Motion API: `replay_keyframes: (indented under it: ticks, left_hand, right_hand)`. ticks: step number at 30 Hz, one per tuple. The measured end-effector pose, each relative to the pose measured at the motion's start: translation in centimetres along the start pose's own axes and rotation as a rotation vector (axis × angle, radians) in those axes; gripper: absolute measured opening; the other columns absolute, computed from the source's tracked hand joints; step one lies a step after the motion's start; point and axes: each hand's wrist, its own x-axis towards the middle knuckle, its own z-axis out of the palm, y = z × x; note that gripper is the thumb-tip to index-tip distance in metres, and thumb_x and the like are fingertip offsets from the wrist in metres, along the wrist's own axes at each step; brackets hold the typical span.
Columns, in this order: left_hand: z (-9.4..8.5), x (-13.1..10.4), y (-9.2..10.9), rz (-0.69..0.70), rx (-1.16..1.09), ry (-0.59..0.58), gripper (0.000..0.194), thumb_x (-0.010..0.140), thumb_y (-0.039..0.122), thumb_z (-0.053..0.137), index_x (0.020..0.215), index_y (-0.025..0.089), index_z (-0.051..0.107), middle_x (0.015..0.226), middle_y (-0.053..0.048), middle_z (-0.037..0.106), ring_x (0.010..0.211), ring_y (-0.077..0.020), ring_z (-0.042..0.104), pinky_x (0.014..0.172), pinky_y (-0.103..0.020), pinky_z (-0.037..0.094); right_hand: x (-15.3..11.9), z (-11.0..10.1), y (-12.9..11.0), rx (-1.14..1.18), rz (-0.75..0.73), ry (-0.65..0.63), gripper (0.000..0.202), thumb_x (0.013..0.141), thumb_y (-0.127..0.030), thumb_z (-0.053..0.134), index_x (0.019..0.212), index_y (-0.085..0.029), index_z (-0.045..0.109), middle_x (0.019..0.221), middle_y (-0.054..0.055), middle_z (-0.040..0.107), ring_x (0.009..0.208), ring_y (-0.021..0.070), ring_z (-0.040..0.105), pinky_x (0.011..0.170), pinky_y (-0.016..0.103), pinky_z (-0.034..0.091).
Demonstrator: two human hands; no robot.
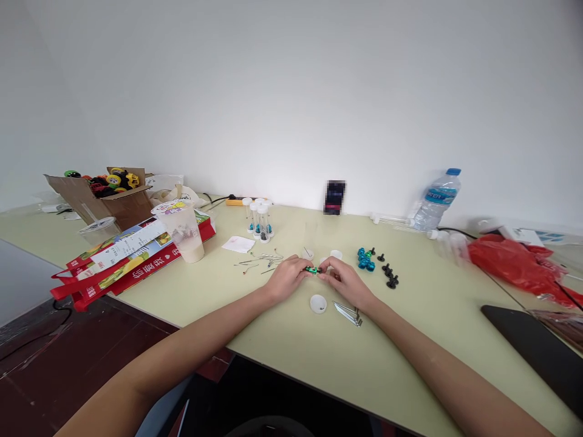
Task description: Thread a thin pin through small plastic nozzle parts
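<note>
My left hand (pixel 285 279) and my right hand (pixel 347 283) meet over the table, closed on opposite ends of a small shiny green metal part (pixel 312 270) with a dark end at the right. Its exact kind is too small to tell. Just below lies a round white cap (pixel 318 304) with a tiny dark piece in it. Thin metal hex keys (pixel 347 314) rest beside my right wrist. Blue metallic pieces (pixel 365 260) and several black flanged pieces (pixel 390 276) lie to the right. Left of my left hand, thin metal rods (pixel 248 263) are scattered.
Clear tubes with white caps (pixel 260 218) stand behind my left hand. A plastic drink cup (pixel 182 233), a red bag (pixel 141 255) and a cardboard box (pixel 109 203) occupy the left. A phone (pixel 334 198) leans on the wall. Rightward are a water bottle (pixel 436 201) and red plastic (pixel 510 264).
</note>
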Motion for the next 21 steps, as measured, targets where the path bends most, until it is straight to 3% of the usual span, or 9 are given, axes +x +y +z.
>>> replay_keyframes:
  ticks: [3, 7, 12, 17, 21]
  left_hand:
    - [0.02, -0.03, -0.03, 0.017, 0.014, 0.001, 0.021, 0.088, 0.029, 0.046, 0.099, 0.02, 0.061, 0.095, 0.0, 0.064, 0.088, -0.0126, 0.052, 0.079, -0.024, 0.042]
    - [0.06, -0.06, -0.12, 0.001, 0.012, 0.004, 0.021, 0.088, 0.028, 0.046, 0.097, 0.02, 0.061, 0.093, -0.001, 0.064, 0.088, -0.0129, 0.052, 0.078, -0.024, 0.042]
    - [0.04, -0.05, -0.13, 0.018, 0.01, -0.005, 0.02, 0.087, 0.028, 0.046, 0.098, 0.02, 0.061, 0.094, 0.0, 0.064, 0.089, -0.013, 0.052, 0.078, -0.024, 0.041]
    - [0.05, 0.04, -0.2, -0.038, -0.015, 0.017, 0.018, 0.086, 0.028, 0.048, 0.096, 0.021, 0.061, 0.092, 0.0, 0.064, 0.087, -0.0126, 0.052, 0.077, -0.024, 0.042]
    - [0.1, 0.01, -0.18, -0.016, -0.003, -0.001, 0.019, 0.087, 0.028, 0.048, 0.098, 0.02, 0.062, 0.093, 0.0, 0.064, 0.088, -0.0129, 0.052, 0.078, -0.025, 0.042]
  right_hand:
    - [-0.02, -0.03, -0.04, -0.004, 0.022, 0.005, 0.046, 0.091, -0.053, 0.029, 0.096, -0.014, 0.051, 0.075, 0.001, 0.052, 0.059, 0.0022, 0.041, 0.059, 0.014, 0.033]
    - [-0.09, -0.16, -0.28, 0.033, -0.006, 0.026, 0.046, 0.089, -0.057, 0.033, 0.104, -0.017, 0.05, 0.091, 0.002, 0.054, 0.061, 0.002, 0.042, 0.059, 0.014, 0.034]
    - [-0.09, -0.24, -0.35, 0.011, 0.03, 0.002, 0.054, 0.092, -0.057, 0.022, 0.089, -0.013, 0.054, 0.066, 0.001, 0.049, 0.058, 0.003, 0.042, 0.062, 0.015, 0.035]
    - [-0.25, -0.23, -0.3, 0.013, 0.02, 0.035, 0.05, 0.09, -0.059, 0.028, 0.104, -0.017, 0.052, 0.068, 0.0, 0.048, 0.058, 0.0031, 0.042, 0.058, 0.014, 0.033]
    - [-0.28, -0.23, -0.29, 0.002, 0.03, 0.021, 0.055, 0.091, -0.058, 0.022, 0.09, -0.014, 0.055, 0.067, 0.001, 0.048, 0.058, 0.0028, 0.042, 0.06, 0.014, 0.033]
